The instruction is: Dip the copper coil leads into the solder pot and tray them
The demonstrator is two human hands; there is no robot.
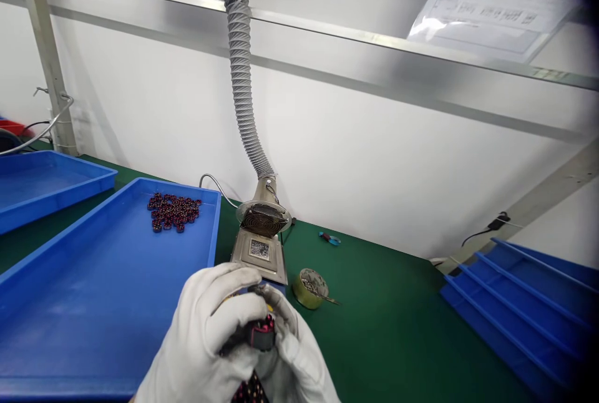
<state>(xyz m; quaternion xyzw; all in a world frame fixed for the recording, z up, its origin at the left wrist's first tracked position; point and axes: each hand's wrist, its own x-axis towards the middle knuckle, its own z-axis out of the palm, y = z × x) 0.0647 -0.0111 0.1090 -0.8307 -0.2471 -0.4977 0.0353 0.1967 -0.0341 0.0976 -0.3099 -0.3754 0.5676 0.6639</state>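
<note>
Both my hands wear white gloves and meet low in the middle of the head view. In the curled fingers of my left hand (201, 328) is a small, round wound motor part (262, 335), black on the outside with pinkish-red windings. The fingers of my right hand (299, 344) close against it from the other side. A bit of yellow shows between the fingertips, too small to name. Just below the hands, more dark red wound motor parts (250, 389) are partly hidden by the gloves. Beyond the fingertips stands a metal solder pot (238, 247) with a shiny square pool.
A blue tray (107, 309) at left holds a cluster of wound parts (174, 211); another blue tray (51, 172) stands behind. A fume hood (263, 206) on a grey hose overhangs the pot. Right are a round tin (304, 294), small cutters (330, 239) and stacked blue trays (519, 309).
</note>
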